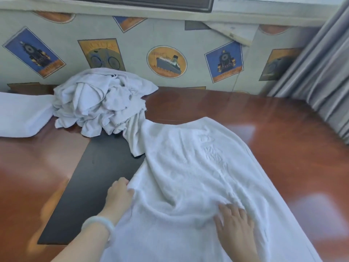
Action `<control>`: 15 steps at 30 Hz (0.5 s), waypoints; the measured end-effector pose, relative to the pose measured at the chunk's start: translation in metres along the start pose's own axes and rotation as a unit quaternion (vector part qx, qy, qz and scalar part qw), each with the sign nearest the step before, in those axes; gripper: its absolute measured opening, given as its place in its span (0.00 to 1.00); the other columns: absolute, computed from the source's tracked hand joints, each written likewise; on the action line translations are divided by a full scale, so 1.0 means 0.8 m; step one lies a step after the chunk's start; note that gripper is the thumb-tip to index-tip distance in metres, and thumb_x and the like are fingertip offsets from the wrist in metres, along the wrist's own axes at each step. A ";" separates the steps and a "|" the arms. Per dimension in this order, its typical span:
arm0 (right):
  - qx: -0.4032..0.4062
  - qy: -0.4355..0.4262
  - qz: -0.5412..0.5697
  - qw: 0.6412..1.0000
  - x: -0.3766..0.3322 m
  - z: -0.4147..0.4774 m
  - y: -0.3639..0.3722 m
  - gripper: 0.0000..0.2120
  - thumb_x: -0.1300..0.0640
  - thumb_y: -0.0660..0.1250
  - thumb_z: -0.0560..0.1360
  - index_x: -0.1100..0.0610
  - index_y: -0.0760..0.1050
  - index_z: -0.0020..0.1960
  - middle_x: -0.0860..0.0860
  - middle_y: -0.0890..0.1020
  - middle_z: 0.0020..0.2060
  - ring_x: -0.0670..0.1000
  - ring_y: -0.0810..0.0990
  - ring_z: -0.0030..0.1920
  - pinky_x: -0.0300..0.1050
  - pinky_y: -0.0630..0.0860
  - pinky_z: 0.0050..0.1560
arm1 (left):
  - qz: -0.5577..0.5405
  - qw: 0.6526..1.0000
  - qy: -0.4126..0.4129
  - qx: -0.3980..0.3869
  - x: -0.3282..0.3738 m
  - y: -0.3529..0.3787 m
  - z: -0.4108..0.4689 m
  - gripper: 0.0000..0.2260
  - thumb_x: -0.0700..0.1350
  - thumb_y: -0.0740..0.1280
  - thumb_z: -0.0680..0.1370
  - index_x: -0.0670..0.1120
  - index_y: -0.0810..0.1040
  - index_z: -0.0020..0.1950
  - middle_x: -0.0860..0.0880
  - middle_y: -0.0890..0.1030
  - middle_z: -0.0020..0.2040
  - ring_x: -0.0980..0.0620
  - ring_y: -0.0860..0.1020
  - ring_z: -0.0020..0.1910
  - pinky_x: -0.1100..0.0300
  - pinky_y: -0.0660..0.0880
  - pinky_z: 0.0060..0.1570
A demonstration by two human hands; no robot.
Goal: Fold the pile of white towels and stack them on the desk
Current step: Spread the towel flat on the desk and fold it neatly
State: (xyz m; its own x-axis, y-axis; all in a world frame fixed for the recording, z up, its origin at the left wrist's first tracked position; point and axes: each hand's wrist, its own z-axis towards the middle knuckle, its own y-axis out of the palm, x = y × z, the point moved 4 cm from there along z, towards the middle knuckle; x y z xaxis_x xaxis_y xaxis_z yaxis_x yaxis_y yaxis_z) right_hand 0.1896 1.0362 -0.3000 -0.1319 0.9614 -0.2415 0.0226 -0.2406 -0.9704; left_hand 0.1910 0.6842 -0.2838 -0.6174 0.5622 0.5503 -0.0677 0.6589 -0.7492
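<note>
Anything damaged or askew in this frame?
Yes: the wall covering is torn high on the right, one flap hanging loose. The spread towel lies skewed on the desk, wrinkled by the right hand.

You face a wall [170, 31] papered in pale grey-green and dotted with vintage prints: a bicycle poster [103, 54], a steamship [167, 61] in an orange round, a locomotive [224, 62] on blue. To your upper right a flap of the paper [236, 33] peels away from the wall. Above it runs a window frame [132, 2]. A grey curtain [317, 72] hangs in folds on your right, down to the glossy reddish-brown desk [283, 138], which has a black inset panel [98, 176]. Daylight lies on the wood in pale patches.
</note>
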 end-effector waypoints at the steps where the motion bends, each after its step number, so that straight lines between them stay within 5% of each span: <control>1: 0.040 -0.032 0.018 0.999 -0.007 0.018 -0.012 0.15 0.50 0.61 0.71 0.54 0.81 0.50 0.51 0.81 0.49 0.56 0.80 0.49 0.56 0.79 0.43 | 0.016 1.000 0.015 0.007 0.016 0.006 0.004 0.01 0.40 0.61 0.78 0.45 0.70 0.47 0.48 0.73 0.48 0.47 0.73 0.45 0.55 0.68 0.40; 2: 0.082 -0.069 0.033 0.994 -0.014 0.039 -0.020 0.08 0.57 0.67 0.71 0.56 0.81 0.48 0.52 0.81 0.49 0.55 0.78 0.49 0.53 0.80 0.41 | 0.018 1.000 0.023 0.011 0.032 0.011 0.007 0.02 0.40 0.60 0.80 0.44 0.69 0.48 0.48 0.72 0.49 0.47 0.72 0.46 0.56 0.68 0.41; 5: 0.027 -0.082 0.096 0.992 -0.030 0.116 -0.036 0.14 0.71 0.72 0.69 0.60 0.81 0.53 0.55 0.81 0.54 0.55 0.78 0.53 0.48 0.78 0.49 | -0.027 0.999 -0.011 0.024 0.061 0.019 0.027 0.04 0.37 0.55 0.81 0.43 0.68 0.47 0.46 0.71 0.48 0.49 0.69 0.42 0.57 0.65 0.39; 9: -0.128 -0.025 0.139 0.982 -0.026 0.202 -0.029 0.18 0.60 0.57 0.82 0.56 0.68 0.72 0.52 0.72 0.65 0.54 0.73 0.65 0.43 0.68 0.61 | -0.077 0.995 -0.042 0.035 0.071 0.015 0.062 0.07 0.37 0.57 0.80 0.42 0.73 0.48 0.46 0.76 0.47 0.47 0.73 0.43 0.54 0.70 0.43; 13: -0.217 -0.080 0.070 0.970 -0.023 0.229 -0.007 0.24 0.53 0.63 0.80 0.48 0.62 0.75 0.47 0.62 0.55 0.53 0.70 0.62 0.44 0.70 0.58 | -0.165 0.985 -0.053 -0.013 0.092 0.025 0.077 0.02 0.42 0.68 0.78 0.44 0.77 0.47 0.46 0.80 0.45 0.46 0.78 0.44 0.56 0.72 0.42; 15: -0.215 -0.063 0.071 0.972 -0.019 0.233 -0.004 0.28 0.50 0.65 0.79 0.45 0.58 0.75 0.48 0.63 0.57 0.53 0.70 0.62 0.44 0.71 0.53 | -0.247 0.964 -0.064 -0.073 0.101 0.034 0.080 0.08 0.43 0.73 0.76 0.43 0.80 0.53 0.47 0.84 0.49 0.47 0.82 0.48 0.54 0.77 0.50</control>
State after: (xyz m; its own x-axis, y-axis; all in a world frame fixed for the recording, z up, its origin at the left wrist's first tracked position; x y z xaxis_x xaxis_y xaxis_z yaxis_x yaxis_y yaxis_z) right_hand 0.0066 0.9977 -0.2918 -0.2175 0.8920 -0.3962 0.4571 -0.2656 -0.8489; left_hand 0.0896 0.7157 -0.2835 -0.6306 0.1020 0.7694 -0.2725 0.8992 -0.3425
